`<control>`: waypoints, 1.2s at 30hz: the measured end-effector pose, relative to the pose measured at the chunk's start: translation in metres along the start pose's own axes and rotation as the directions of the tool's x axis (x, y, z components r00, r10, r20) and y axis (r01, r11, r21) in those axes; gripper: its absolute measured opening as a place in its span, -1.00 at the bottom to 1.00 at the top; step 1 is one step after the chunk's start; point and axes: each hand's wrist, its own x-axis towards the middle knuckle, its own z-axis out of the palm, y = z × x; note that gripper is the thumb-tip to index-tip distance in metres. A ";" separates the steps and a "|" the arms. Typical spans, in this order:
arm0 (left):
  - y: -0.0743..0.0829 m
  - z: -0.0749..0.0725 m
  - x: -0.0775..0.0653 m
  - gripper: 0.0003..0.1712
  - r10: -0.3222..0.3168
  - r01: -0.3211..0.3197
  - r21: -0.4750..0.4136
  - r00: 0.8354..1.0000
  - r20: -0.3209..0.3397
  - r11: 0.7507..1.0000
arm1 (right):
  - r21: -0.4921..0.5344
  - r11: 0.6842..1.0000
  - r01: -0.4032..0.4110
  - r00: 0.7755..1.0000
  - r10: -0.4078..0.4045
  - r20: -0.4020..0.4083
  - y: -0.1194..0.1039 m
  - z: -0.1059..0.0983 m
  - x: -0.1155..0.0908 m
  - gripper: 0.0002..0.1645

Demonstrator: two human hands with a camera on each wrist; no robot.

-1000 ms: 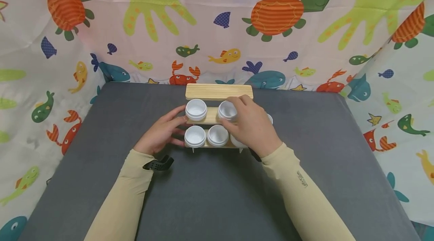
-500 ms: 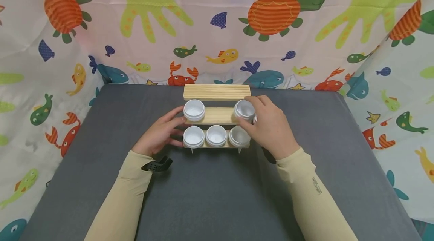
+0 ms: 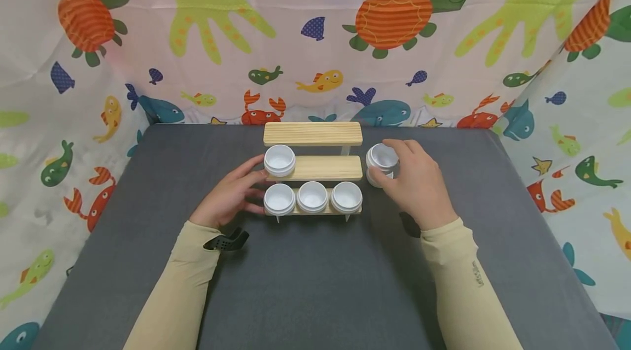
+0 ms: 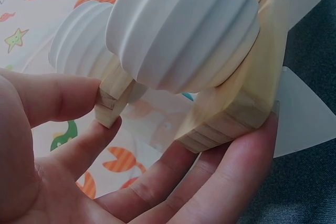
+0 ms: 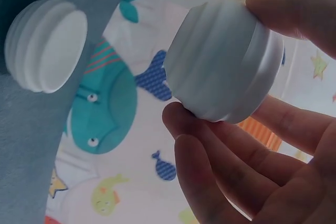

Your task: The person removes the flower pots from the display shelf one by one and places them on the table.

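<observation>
A three-tier wooden stand (image 3: 327,169) stands on the grey cloth. My left hand (image 3: 222,196) grips its left side: in the left wrist view, thumb and index finger pinch the end of one board (image 4: 113,95), and other fingers touch the end of a lower board (image 4: 231,124). To the stand's right, my right hand (image 3: 419,185) holds a ribbed white pot (image 5: 220,61) between thumb and fingers. A second white pot (image 5: 44,45) stands on the cloth below, partly hidden in the head view. One pot (image 3: 279,161) sits at the middle tier's left end; three pots (image 3: 312,198) line the lowest tier.
The stand's top board (image 3: 313,133) lies at the back, close to the printed curtain (image 3: 320,54) behind the table. Grey cloth (image 3: 315,284) covers the table, and printed curtain also hangs along both sides.
My right hand has carried the white pot rightward from the middle tier, past the stand's right end. The left hand keeps its hold on the stand.
</observation>
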 end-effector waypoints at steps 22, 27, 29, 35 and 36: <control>-0.001 0.000 0.001 -0.25 0.007 -0.007 -0.009 1.000 0.004 1.000 | 0.013 0.989 -0.146 0.989 0.146 0.012 0.039 0.001 0.000 -0.33; -0.001 0.001 0.002 -0.25 0.001 -0.001 -0.007 1.000 -0.003 1.000 | -0.018 0.981 -0.195 0.980 0.195 0.049 0.049 0.002 0.003 -0.31; -0.001 0.001 0.002 -0.25 0.001 -0.001 -0.006 1.000 -0.005 1.000 | -0.030 0.978 -0.206 0.976 0.207 0.060 0.053 0.003 0.003 -0.31; -0.003 0.000 0.003 -0.25 0.013 -0.013 -0.003 1.000 0.002 1.000 | -0.052 0.972 -0.231 0.967 0.235 0.096 0.063 0.006 0.005 -0.31; -0.003 0.000 0.003 -0.25 0.013 -0.013 -0.004 1.000 0.003 1.000 | -0.055 0.970 -0.239 0.964 0.243 0.104 0.065 0.007 0.005 -0.31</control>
